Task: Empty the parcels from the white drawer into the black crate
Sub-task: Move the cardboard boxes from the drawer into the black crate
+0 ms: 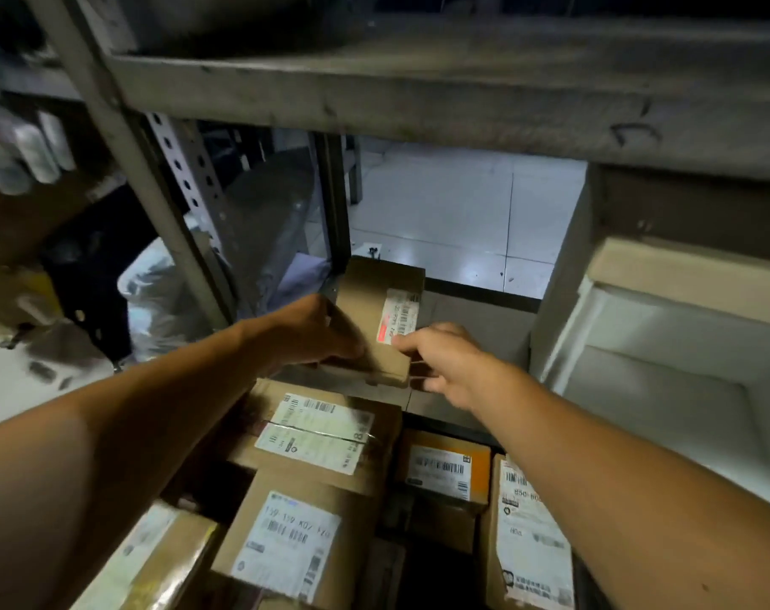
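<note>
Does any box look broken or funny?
Yes. The big box just below the hands has its white label split straight across, as if cut along the flap seam. The other parcels in view look whole.

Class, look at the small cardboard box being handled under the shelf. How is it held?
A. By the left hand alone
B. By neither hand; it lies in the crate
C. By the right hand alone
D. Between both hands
D: the left hand grips the small cardboard box on its left side, while the right hand pinches its near right corner by the label.
</note>
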{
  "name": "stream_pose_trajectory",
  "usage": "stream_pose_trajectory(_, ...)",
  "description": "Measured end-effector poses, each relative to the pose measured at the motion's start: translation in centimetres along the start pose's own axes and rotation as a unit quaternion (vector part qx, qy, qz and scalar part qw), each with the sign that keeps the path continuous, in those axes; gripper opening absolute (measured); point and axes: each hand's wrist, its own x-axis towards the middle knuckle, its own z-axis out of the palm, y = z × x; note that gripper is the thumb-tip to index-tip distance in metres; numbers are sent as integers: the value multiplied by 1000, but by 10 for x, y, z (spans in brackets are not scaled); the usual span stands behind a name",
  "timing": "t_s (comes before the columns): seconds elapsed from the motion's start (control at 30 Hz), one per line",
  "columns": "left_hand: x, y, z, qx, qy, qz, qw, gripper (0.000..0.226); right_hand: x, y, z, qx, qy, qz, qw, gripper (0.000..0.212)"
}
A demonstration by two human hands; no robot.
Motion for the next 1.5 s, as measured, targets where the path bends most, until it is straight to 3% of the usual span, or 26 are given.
stream_pose_trajectory(0.1,-46,7,-1,-22,24,-10,999,10,-52,-17,-4,-81,-38,-9,996,36)
stream_pose_trajectory(0.2,-89,18,2,-100,75,-26,992,18,-101,-33,-11,-109,-69,-30,991,35)
stream_pose_trajectory(0.33,-132,37,4,-159,142,21,977,36,-152,-48,-27,-136,-65,-66,986,33)
stream_pose_trajectory(0.57,-176,54,30,-233,161,66,957,52,-206,-45,-50,-131,-54,-82,986,34)
stream_pose_trajectory(0.8,-190,66,52,-287,131,108,943,64,-213,-32,-49,-26,-70,-99,992,38)
stream_pose_trajectory(0.97,-191,72,50,-340,66,106,932,77,-212,-35,-45,39,-116,-127,984,22)
stream_pose_trajectory(1.1,-189,67,51,-392,26,122,911,69,-204,-30,-39,2,-66,-120,991,18)
stream_pose_trajectory(1.23,-187,61,50,-397,-6,132,908,58,-201,-28,-43,-19,-73,-95,993,32)
stream_pose_trajectory(1.5,-182,57,49,-418,117,80,897,32,-196,-32,-47,41,-62,-106,992,18)
